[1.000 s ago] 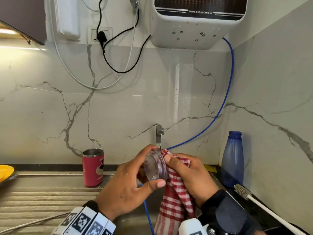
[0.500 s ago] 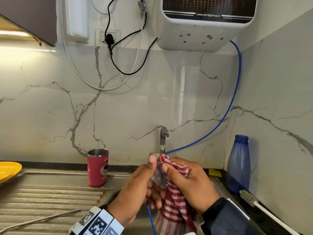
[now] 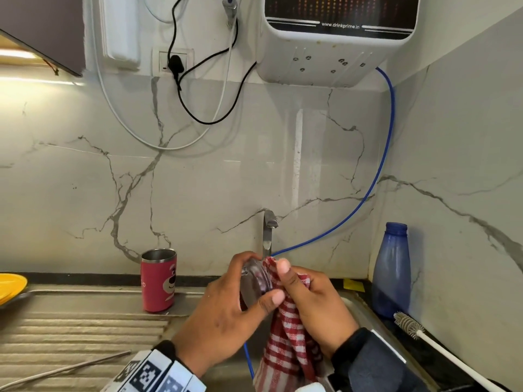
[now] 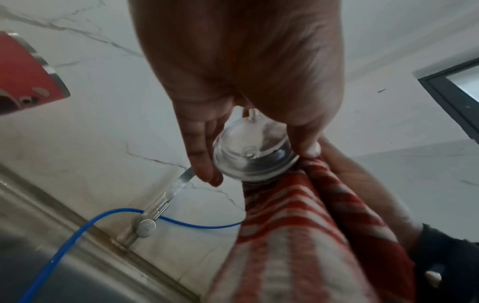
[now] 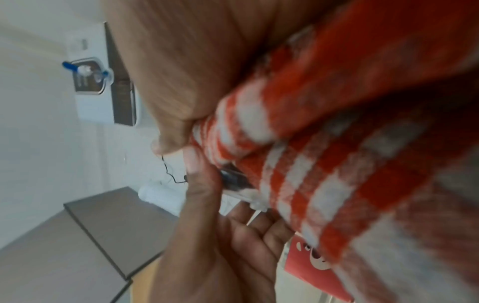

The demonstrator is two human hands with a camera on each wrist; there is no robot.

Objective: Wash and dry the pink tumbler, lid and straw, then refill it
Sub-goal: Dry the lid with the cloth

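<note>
While the left hand (image 3: pixel 226 312) is gripping the clear lid (image 3: pixel 254 281) by its rim, thumb and fingers curled round the edge, the right hand (image 3: pixel 314 304) is pinching a red checked cloth (image 3: pixel 285 346) against it above the sink (image 3: pixel 365 309). Standing upright and lidless well apart on the ribbed drainboard (image 3: pixel 85 332) is the pink tumbler (image 3: pixel 159 280), beside open steel.

The head view looks forward and down over the sink surface (image 3: pixel 85 329) toward the marble wall at 12 o'clock. Each wrist view looks up close along its own hand. All three share the checked cloth (image 3: pixel 285 343) and the clear lid (image 4: pixel 249 151).
</note>
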